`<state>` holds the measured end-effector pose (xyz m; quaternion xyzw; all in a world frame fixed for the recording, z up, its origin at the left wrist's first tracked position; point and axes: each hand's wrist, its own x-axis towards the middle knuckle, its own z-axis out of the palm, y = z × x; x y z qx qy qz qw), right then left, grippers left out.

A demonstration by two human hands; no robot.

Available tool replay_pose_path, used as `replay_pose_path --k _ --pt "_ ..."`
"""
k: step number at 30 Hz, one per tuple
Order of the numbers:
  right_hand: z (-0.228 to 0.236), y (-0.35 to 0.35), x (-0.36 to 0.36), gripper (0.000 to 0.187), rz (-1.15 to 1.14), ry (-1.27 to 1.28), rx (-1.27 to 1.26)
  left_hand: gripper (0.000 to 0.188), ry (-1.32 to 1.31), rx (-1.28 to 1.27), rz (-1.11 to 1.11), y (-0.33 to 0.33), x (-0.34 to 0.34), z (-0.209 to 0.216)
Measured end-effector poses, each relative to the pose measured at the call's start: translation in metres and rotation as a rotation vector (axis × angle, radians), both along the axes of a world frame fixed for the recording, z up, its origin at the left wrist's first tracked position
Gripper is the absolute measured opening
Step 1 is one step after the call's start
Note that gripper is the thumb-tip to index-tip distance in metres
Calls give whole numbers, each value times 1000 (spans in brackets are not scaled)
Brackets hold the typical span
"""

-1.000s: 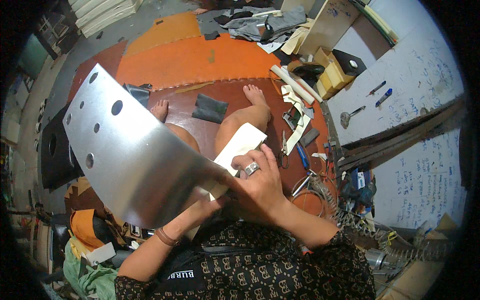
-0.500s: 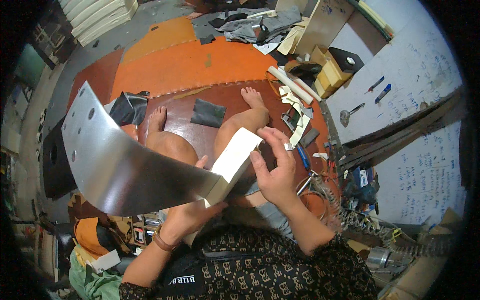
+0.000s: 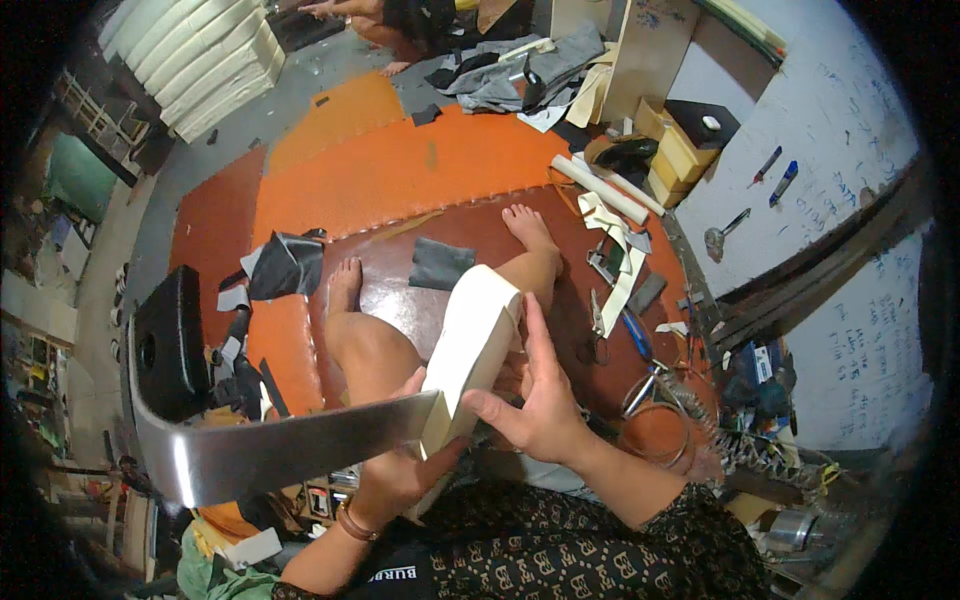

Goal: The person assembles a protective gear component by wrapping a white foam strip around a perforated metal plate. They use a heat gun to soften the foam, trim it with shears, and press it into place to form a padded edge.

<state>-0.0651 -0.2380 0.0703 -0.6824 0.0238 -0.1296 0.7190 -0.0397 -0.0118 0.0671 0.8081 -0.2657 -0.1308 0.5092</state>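
A long cream padded piece (image 3: 470, 330), rounded at its far end, lies slantwise over my lap. Joined to its near left side is a bent strip of brushed metal (image 3: 290, 445), which reaches left and curves upward. My left hand (image 3: 410, 475) grips the padded piece from below near that joint, its fingers partly hidden. Along the right side lies my right hand (image 3: 545, 410), index finger stretched toward the far end, thumb against the near part and the other fingers curled underneath. A black pad with a round hole (image 3: 170, 345) stands by the strip's curved end; I cannot tell if they are joined.
Orange and brown mats (image 3: 380, 170) cover the floor, with a dark fabric scrap (image 3: 442, 264) between my feet. To the right are a blue-handled tool (image 3: 637, 335), cream strips (image 3: 625, 290) and a coiled hose (image 3: 735, 445). Another person (image 3: 390, 30) crouches at the far side.
The metal strip has tipped so its edge shows more, and its raised end has dropped. My right hand has slid back from the far end to the side of the padded piece.
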Motion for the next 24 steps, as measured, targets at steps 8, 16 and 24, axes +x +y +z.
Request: replay_pose_path --k 8,16,24 --pt "44 -8 27 122 219 -131 -336 113 -214 -92 186 -19 3 -15" --pt "27 6 41 122 304 -196 -314 108 -421 -17 317 -29 9 -12" --pt "20 -6 43 121 361 -7 -321 133 -180 -51 74 -18 -3 -37"
